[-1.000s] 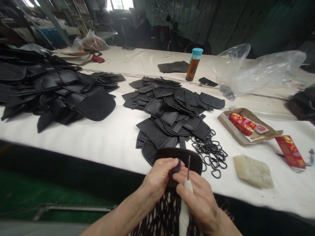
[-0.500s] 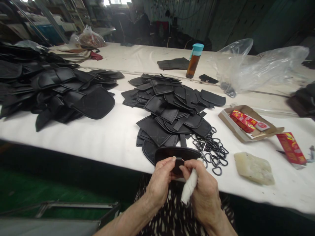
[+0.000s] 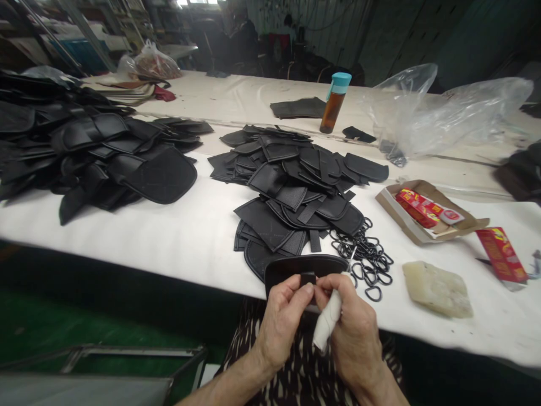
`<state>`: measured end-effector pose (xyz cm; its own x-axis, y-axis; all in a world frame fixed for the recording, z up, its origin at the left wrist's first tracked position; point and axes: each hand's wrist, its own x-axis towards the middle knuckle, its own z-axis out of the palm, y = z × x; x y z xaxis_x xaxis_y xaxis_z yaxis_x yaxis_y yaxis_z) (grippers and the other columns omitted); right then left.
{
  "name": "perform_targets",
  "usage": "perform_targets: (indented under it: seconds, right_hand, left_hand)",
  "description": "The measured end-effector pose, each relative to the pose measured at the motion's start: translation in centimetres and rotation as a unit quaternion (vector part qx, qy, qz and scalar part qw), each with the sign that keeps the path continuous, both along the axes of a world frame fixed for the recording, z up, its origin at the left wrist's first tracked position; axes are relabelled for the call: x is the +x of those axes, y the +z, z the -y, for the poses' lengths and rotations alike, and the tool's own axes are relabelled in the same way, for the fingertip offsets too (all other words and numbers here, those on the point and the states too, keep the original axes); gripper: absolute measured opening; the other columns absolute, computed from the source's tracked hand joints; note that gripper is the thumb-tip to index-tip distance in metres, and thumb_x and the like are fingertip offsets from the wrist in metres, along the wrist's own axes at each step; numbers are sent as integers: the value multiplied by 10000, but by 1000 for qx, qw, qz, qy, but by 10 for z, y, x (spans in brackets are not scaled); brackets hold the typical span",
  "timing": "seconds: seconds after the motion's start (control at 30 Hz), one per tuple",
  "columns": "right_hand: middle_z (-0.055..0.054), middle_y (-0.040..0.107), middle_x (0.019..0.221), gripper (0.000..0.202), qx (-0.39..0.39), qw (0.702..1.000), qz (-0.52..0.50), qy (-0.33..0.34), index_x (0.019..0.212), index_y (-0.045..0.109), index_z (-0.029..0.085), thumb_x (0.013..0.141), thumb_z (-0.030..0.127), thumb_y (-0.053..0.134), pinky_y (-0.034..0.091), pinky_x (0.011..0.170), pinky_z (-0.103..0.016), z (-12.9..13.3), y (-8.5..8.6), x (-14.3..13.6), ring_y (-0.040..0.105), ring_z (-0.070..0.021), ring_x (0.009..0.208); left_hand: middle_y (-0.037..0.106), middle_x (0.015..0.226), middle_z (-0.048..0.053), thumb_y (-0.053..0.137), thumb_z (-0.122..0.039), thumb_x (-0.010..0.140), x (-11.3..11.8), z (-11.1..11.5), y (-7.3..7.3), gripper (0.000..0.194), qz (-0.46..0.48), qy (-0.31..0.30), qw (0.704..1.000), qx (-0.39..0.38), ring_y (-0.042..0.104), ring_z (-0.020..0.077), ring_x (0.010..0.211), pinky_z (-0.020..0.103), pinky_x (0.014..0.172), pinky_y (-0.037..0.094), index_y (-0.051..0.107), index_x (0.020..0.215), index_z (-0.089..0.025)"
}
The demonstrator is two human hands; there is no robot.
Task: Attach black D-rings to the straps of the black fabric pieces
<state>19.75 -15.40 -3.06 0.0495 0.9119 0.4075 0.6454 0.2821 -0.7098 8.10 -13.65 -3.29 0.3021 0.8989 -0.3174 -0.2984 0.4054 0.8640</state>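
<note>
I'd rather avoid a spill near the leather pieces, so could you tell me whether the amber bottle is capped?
Capped and upright: the amber bottle has its teal lid on.

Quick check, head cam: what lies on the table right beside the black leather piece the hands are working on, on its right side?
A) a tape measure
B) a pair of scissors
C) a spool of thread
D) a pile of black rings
D: a heap of black rings lies on the white table just right of the black leather piece pinched by the left hand and right hand.
</note>
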Motion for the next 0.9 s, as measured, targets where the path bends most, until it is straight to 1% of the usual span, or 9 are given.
perform_targets:
  seconds: [0.17,0.33,0.47,0.77,0.9]
  right_hand:
    - [40,545,627,75,-11,1000,4,1,850,509,211,883,147,487,408,464,-196,1,2,0,529,-96,488]
    - [49,526,617,77,-34,999,14,2,855,495,214,887,145,486,397,472,-191,2,4,0,518,-92,485]
    - [50,520,610,78,-35,999,15,3,841,489,216,894,160,479,390,470,-193,1,4,0,510,-95,483]
    - [46,537,640,87,-65,998,-11,2,841,490,216,900,159,462,400,483,-190,2,6,0,523,-96,510]
    - [52,518,613,95,-67,998,-12,-2,830,485,216,905,168,450,395,479,-192,2,7,-1,503,-94,490]
  left_hand:
    - [550,716,10,508,-364,862,2,2,-2,257,-38,5,999,8,519,151,745,249,691,400,597,761,-145]
    - [502,674,-9,508,-418,858,4,3,-6,316,-78,16,997,3,453,118,674,233,623,366,560,708,-145]
    - [475,666,-16,492,-433,866,3,2,-6,336,-80,11,997,1,416,108,660,230,613,346,543,698,-147]
    - [471,681,-10,474,-438,872,3,-1,-3,343,-88,7,996,-1,428,120,683,241,628,349,544,716,-141]
    - [459,668,-17,489,-430,865,5,2,-2,336,-99,15,995,3,405,110,657,228,600,343,530,694,-143]
